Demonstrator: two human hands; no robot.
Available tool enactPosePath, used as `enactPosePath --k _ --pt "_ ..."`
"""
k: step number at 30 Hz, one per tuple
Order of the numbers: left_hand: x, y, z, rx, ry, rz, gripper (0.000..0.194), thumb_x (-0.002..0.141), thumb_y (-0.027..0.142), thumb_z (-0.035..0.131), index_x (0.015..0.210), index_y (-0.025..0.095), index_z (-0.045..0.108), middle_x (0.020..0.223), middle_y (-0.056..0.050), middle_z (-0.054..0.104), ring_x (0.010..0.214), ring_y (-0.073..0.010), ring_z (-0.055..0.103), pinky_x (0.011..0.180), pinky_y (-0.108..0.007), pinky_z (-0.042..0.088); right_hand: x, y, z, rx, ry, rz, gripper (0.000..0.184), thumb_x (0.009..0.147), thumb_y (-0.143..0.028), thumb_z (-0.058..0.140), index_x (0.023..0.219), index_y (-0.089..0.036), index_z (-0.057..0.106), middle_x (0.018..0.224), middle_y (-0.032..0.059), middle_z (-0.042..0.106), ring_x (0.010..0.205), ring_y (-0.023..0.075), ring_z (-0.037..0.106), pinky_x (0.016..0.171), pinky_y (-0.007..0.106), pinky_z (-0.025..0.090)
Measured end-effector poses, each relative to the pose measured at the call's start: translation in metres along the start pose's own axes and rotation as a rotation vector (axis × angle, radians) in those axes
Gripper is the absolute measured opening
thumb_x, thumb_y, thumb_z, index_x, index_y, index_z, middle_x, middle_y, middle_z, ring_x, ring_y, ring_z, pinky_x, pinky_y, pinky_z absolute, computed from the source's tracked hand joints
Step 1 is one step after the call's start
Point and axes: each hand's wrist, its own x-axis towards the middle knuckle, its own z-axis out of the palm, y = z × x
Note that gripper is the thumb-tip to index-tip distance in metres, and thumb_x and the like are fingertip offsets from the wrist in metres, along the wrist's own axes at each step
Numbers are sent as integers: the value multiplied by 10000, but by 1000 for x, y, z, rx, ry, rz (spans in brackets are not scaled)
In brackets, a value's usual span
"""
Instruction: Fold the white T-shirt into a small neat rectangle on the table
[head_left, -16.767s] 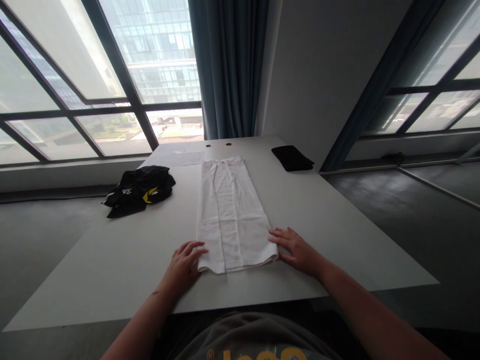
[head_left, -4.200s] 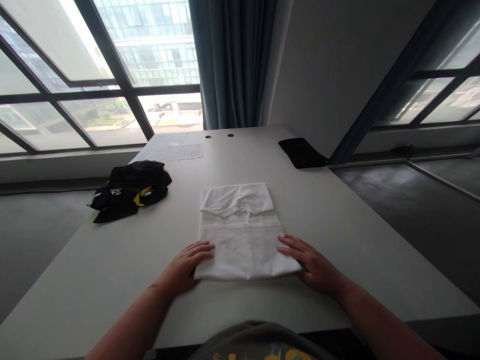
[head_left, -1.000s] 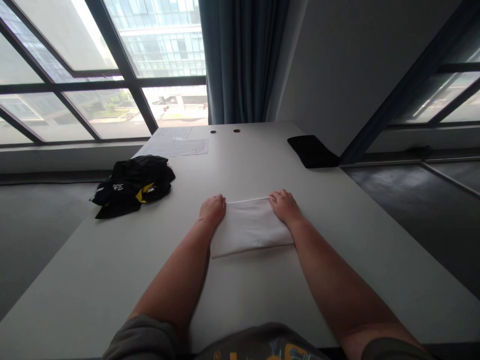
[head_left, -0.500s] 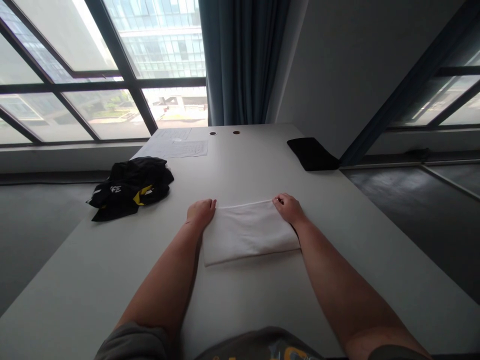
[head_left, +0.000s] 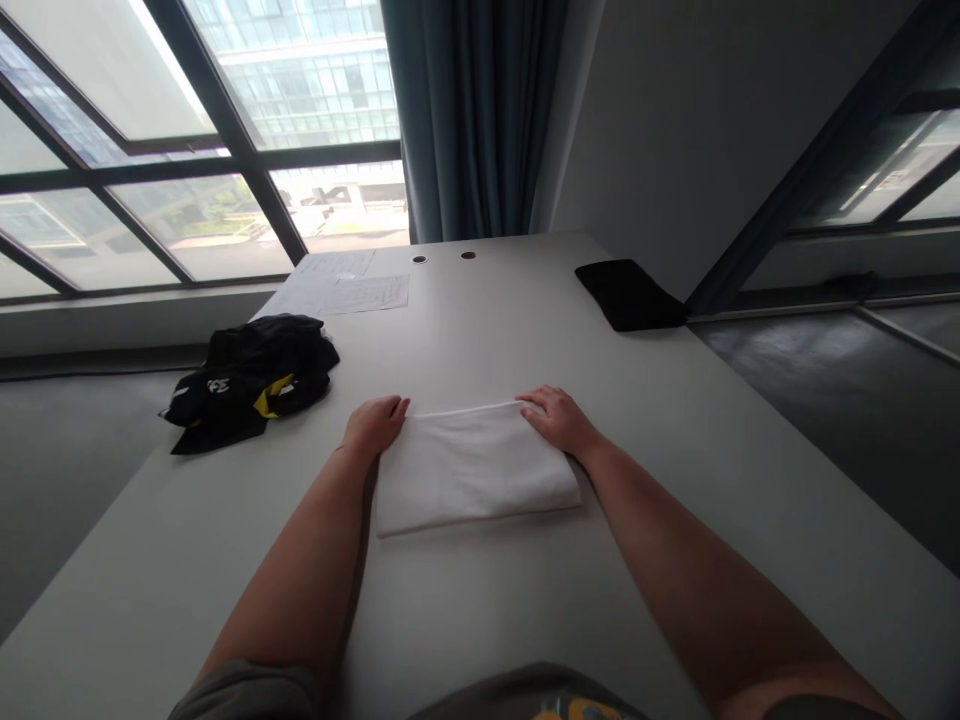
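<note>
Honestly pretty neat: soft white cotton trousers [head_left: 472, 472] now lie folded into a flat, wide rectangle on the smooth pale tabletop [head_left: 465, 620], shorter than the taller stack a few seconds earlier. The left hand [head_left: 375, 423] and right hand [head_left: 556, 420] rest open on its far corners, not clamped, having moved up from the near sides. A crumpled black jersey [head_left: 247, 385] sits well off to the left.
</note>
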Motion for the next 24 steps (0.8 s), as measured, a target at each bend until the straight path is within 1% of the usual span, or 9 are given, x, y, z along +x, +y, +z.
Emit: enactPosePath --k 5,7,10,12,14,17,20,24 --pt "-2 -13 -3 -39 34 -66 481 1054 506 348 838 264 704 949 -90 777 915 -268 699 725 -329 405 -1 -7 2 -6 23 -32 325 959 -309 597 1220 -199 757 1134 91 739 1060 241 634 1020 348 439" --pt "-4 -17 -5 -51 51 -111 471 1054 492 340 870 261 706 955 -89 778 915 -267 697 723 -325 405 -1 -8 2 -57 77 22 291 953 -328 606 1153 -202 776 1107 95 742 1047 247 627 1003 349 438" --pt "-8 -21 -8 -44 52 -186 467 1053 481 328 916 257 714 964 -90 781 925 -274 698 718 -322 408 -1 -6 1 -134 172 167 239 944 -364 612 967 -199 784 1003 97 751 986 250 635 933 339 445" --pt "-11 -22 -10 -41 41 -213 483 1054 481 315 919 257 721 963 -94 781 921 -282 699 716 -324 411 -2 -4 0 -106 158 227 251 950 -390 598 900 -206 760 917 79 759 903 233 656 849 314 455" --pt "-16 -24 -11 -38 37 -225 492 1051 478 311 904 260 727 958 -95 781 908 -284 699 715 -326 412 -2 -3 0 -55 117 254 271 961 -411 570 892 -216 745 878 61 768 826 216 671 765 293 449" --pt "-23 -29 -12 -19 47 -245 462 1032 476 344 876 259 721 948 -100 778 884 -281 695 705 -322 403 -2 -3 -1 -21 114 272 274 963 -399 536 895 -225 737 875 55 773 804 211 682 719 283 436" --pt "-33 -37 -10 -66 58 -229 407 1007 468 390 863 258 707 899 -88 767 856 -270 686 686 -314 390 -2 -4 -2 30 132 292 219 928 -335 546 937 -226 736 863 44 764 788 204 678 711 277 437" --pt "-46 -50 -6 -329 87 -122 313 953 466 481 1006 266 716 841 -21 746 768 -208 662 684 -285 413 -2 -3 -3 140 110 265 218 890 -282 555 1003 -227 734 844 21 745 761 186 664 712 269 449"
